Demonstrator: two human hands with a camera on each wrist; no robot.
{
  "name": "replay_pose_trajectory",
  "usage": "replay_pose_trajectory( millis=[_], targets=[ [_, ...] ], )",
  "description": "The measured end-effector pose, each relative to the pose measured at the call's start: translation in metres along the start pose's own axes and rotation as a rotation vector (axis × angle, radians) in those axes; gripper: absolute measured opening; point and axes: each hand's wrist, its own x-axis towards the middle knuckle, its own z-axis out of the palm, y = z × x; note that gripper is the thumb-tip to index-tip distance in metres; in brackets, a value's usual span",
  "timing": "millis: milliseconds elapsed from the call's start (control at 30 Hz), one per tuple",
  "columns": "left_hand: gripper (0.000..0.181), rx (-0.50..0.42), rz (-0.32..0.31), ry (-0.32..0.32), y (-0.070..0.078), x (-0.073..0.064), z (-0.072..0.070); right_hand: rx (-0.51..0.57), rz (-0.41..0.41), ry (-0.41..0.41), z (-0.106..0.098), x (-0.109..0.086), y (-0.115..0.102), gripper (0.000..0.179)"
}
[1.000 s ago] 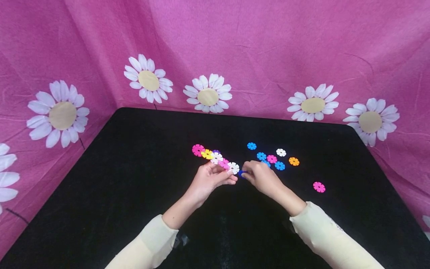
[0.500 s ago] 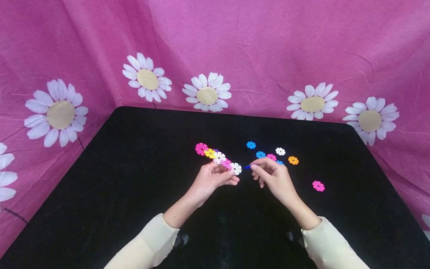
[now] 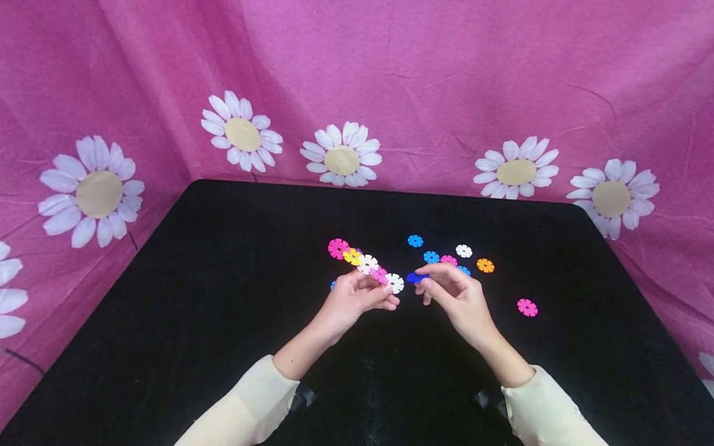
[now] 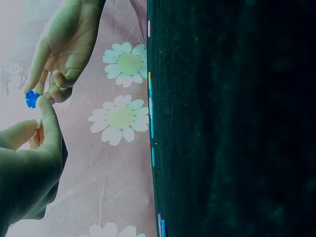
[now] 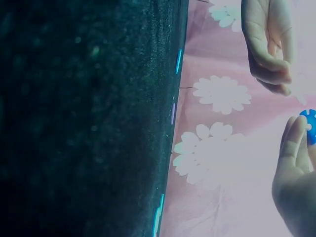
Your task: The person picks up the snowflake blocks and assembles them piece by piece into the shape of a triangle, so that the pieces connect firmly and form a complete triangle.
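In the head view my left hand [image 3: 351,303] pinches the near end of a chain of notched, flower-shaped plastic discs. The chain runs from a pink disc [image 3: 338,249] through a yellow disc [image 3: 352,256], a white disc [image 3: 367,264] and a lilac-pink disc [image 3: 379,274] to an end white disc [image 3: 395,283]. My right hand [image 3: 460,300] holds a dark blue disc [image 3: 415,278] between thumb and fingers, a small gap away from that end. The right wrist view shows the blue disc [image 5: 310,126] at the fingertips, its notches visible.
Loose discs lie on the black table [image 3: 251,260]: several blue ones [image 3: 415,241], a white one [image 3: 463,251], an orange one [image 3: 486,265] and a pink one [image 3: 527,307]. A purple disc [image 3: 359,251] and another blue disc [image 3: 333,285] are partly hidden beside the chain. A pink daisy-printed cloth [image 3: 424,93] hangs behind.
My right hand has drawn back to the right with the dark blue disc and turned it, so its face shows more. My left hand and the chain have shifted slightly right.
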Motion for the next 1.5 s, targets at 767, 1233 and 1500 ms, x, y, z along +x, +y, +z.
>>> replay_pose_trajectory(
  millis=[767, 1233, 1500],
  targets=[
    [0.029, 0.050, 0.007, 0.011, -0.001, 0.002, 0.002, -0.100, -0.116, 0.023, 0.009, 0.001, -0.005, 0.026],
    [0.029, 0.094, -0.007, -0.014, 0.000, 0.002, 0.002, -0.159, -0.098, -0.006, 0.009, 0.002, -0.006, 0.023],
    [0.027, 0.105, 0.033, 0.003, 0.001, 0.001, 0.004, -0.195, -0.089, -0.050, 0.007, 0.006, -0.011, 0.027]
  ],
)
